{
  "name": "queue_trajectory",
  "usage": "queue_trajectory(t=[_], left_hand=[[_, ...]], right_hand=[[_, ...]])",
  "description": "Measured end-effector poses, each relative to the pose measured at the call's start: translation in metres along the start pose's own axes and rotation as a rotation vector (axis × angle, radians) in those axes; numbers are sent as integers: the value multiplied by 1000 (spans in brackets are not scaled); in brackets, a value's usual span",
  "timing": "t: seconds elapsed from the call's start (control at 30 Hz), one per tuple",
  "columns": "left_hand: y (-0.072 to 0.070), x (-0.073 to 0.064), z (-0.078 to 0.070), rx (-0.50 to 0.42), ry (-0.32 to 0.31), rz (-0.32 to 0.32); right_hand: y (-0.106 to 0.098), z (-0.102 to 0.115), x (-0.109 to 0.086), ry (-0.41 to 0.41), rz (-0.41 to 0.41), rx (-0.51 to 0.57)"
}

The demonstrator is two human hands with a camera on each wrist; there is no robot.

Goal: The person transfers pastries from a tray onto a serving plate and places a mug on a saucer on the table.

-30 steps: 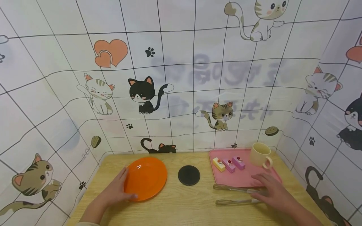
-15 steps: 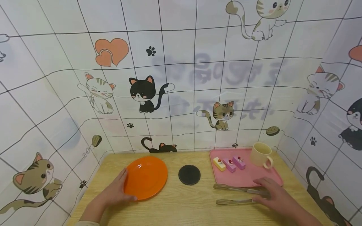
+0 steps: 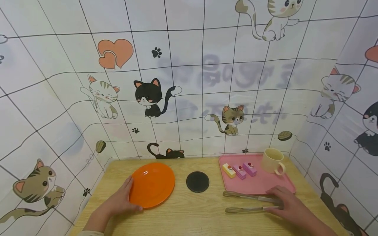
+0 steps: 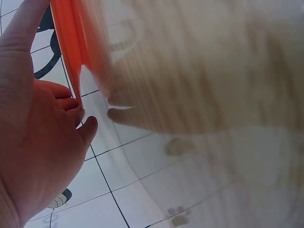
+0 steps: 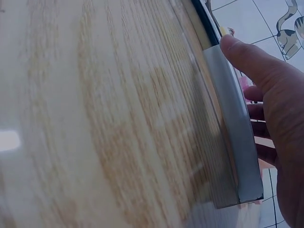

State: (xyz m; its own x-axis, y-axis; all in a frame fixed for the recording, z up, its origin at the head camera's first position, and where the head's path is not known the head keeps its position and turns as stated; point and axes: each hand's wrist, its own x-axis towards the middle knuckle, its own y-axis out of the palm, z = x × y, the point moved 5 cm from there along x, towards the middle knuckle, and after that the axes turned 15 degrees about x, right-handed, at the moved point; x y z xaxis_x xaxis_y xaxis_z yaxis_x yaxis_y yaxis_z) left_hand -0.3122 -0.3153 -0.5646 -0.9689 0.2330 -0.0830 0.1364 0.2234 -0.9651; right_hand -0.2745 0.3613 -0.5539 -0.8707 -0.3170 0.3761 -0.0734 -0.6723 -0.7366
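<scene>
An orange plate (image 3: 152,185) lies at the left of the wooden table. Beside its left rim rests my left hand (image 3: 119,198), fingers along the far left edge and thumb at the near edge; in the left wrist view the plate (image 4: 71,42) shows edge-on by the fingers. Splayed metal tongs (image 3: 245,195) lie at the right, heads pointing left. Over their joined end is my right hand (image 3: 287,205), relaxed, spanning both arms. The right wrist view shows the thumb against the silver tongs handle (image 5: 232,123) and the other fingers beyond it. The tongs lie on the tabletop.
Behind the tongs, a pink tray (image 3: 249,188) carries a yellow toy cake (image 3: 229,170), two purple toy cakes (image 3: 249,169) and a cream mug (image 3: 271,161). A round black coaster (image 3: 198,182) sits mid-table. A cat-print tiled covering (image 3: 189,98) encloses the back and sides.
My right hand has shifted slightly rightward, its thumb now just below the nearer arm of the tongs. The left hand, plate and other things have stayed in place.
</scene>
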Motion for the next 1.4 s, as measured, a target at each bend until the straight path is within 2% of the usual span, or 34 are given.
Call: queue_trajectory(t=[0.13, 0.53, 0.8, 1.03, 1.4], left_hand=[[-1, 0, -1, 4, -2, 7], [-3, -1, -3, -19, -25, 26], [-2, 0, -2, -35, -30, 38], [0, 2, 0, -47, -38, 40], [0, 0, 0, -38, -28, 32]], right_hand=[[1, -1, 0, 31, 12, 43], [7, -10, -4, 153, 111, 72], [10, -15, -5, 114, 123, 80], [9, -19, -4, 1, 69, 103], [10, -21, -2, -15, 138, 201]])
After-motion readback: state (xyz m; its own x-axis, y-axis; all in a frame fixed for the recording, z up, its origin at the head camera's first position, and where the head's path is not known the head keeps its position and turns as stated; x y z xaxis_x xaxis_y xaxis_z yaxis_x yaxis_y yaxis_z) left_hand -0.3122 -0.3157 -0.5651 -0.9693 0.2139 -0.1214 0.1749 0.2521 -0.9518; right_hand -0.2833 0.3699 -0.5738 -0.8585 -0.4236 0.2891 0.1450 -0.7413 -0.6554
